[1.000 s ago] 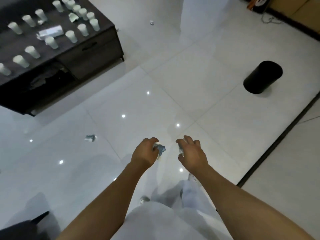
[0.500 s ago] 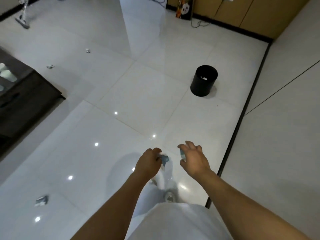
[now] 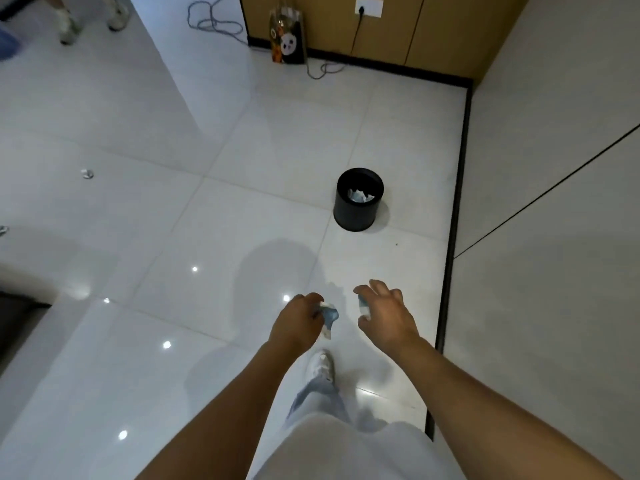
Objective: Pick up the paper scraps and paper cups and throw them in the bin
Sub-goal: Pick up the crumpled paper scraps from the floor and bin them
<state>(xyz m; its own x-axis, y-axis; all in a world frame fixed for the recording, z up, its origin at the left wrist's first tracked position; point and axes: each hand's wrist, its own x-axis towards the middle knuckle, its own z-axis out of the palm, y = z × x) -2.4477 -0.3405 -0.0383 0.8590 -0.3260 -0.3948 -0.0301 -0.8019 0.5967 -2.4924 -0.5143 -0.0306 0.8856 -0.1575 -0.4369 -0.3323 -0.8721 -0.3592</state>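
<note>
Black bin [image 3: 356,209]; blue-white paper scraps [image 3: 329,315]; glossy white floor [image 3: 242,150]; panda-print bag [image 3: 288,39].

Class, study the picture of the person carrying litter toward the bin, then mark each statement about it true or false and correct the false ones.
1. The left hand grips a crumpled paper scrap. True.
2. The black bin lies tipped on its side. False: it stands upright on the floor.
3. The bin already holds some paper. True.
4. The right hand is empty. False: it pinches a small scrap.
5. No litter is left on the floor. False: a loose scrap lies far to the left.
</note>
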